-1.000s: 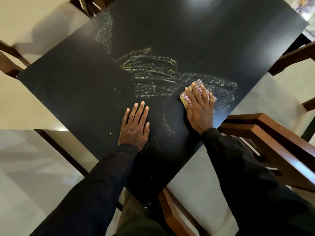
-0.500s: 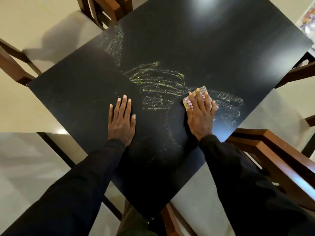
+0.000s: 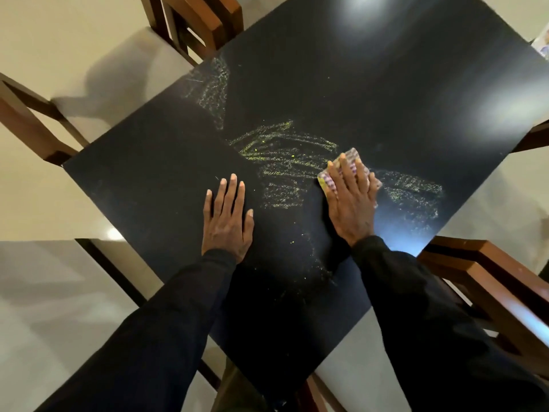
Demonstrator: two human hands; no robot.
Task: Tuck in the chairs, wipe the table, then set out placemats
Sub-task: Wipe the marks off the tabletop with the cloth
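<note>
— Why is the right hand spread flat like that?

— It presses a folded pink-and-yellow patterned cloth onto the glossy black square tabletop, just right of centre in the frame. Its fingers lie straight and close together across the cloth, not curled round it. My guess is that a flat palm rubs harder than a pinch would.

— Rubs at what?

— Yellow-green chalky scribbles. They run in a band across the middle of the frame, on both sides of the cloth. There is a paler patch toward the upper left, and faint specks trail off toward the lower centre.

— And the left hand holds nothing?

— Nothing. It rests palm down on bare tabletop left of centre, fingers straight and slightly fanned, apart from the cloth. I read it as a brace, taking the body's lean while the other arm scrubs.

— The chairs?

— A brown wooden chair at the lower right has its frame close against the tabletop's edge. Another chair back shows at the top and a third at the left edge. They look pushed in, though I cannot tell how far.

— So where does the job stand?

— Mid-wipe, I judge. Plenty of marks are left to clear, and no placemats are in view.
</note>
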